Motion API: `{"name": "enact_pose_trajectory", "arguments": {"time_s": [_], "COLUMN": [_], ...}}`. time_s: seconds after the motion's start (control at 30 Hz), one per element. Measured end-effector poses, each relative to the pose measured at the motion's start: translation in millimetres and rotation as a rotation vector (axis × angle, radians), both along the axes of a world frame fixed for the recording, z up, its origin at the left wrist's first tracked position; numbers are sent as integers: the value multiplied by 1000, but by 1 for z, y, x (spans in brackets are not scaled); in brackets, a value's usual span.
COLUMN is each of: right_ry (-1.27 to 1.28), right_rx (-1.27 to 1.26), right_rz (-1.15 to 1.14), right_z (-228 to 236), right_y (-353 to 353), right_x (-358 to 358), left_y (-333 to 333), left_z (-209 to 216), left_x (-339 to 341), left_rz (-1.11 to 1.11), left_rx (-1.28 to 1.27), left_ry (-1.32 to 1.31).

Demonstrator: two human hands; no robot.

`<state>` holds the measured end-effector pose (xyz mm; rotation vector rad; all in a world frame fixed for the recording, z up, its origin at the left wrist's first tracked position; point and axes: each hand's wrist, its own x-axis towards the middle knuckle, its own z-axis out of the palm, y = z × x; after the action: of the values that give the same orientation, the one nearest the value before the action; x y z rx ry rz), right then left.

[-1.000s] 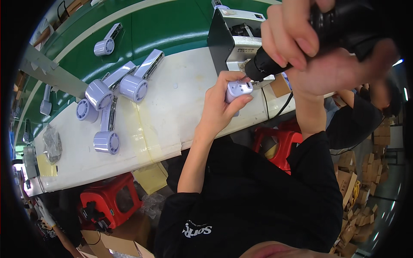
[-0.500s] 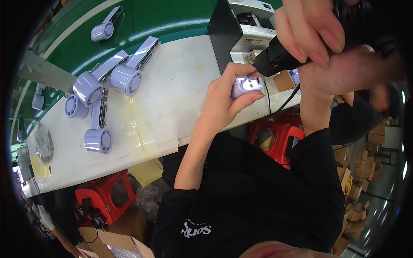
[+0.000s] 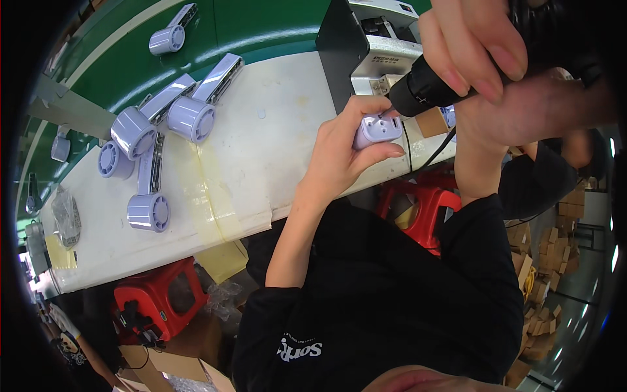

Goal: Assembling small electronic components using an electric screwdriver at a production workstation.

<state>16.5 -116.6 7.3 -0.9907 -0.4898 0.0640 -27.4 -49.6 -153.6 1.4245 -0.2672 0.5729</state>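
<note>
My left hand is closed around a small lavender plastic part, thumb on one side and index finger on the other. Its end face, with several small holes, points up toward me. My right hand grips a black electric screwdriver from above. The driver's nose slants down to the part's end face, beside my left index fingertip; that fingertip and the nose hide the exact contact. On the white table to the left lie several lavender handheld fans with their handle insides exposed.
A silver and black screw feeder stands just beyond my hands. Behind the table runs a green conveyor belt carrying more fans. A black cable hangs by the table's edge. Red stools stand below; another person's sleeve shows at right.
The fans on the green belt have shifted, the far one to the right. My hands, the lavender part and the screwdriver have moved only very slightly rightward. At lower left another person's gloved arm has moved.
</note>
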Motion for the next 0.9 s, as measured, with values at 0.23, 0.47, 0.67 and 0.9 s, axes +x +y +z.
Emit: {"name": "enact_pose_trajectory", "arguments": {"time_s": [0.23,0.47,0.67,0.9], "right_ry": [40,75,109,144], "right_rx": [12,15,17,28], "right_rz": [-33,-80,-116,-164], "right_z": [-2,-4,-7,-8], "right_y": [1,1,4,3], "right_x": [-1,-1,-4,-6], "left_y": [-4,1,1,0], "left_z": [7,5,3,5], "left_x": [0,-2,-2,-4], "left_rz": [70,24,31,17], "left_rx": [-70,36,41,38], "left_ry": [-72,32,37,46]}}
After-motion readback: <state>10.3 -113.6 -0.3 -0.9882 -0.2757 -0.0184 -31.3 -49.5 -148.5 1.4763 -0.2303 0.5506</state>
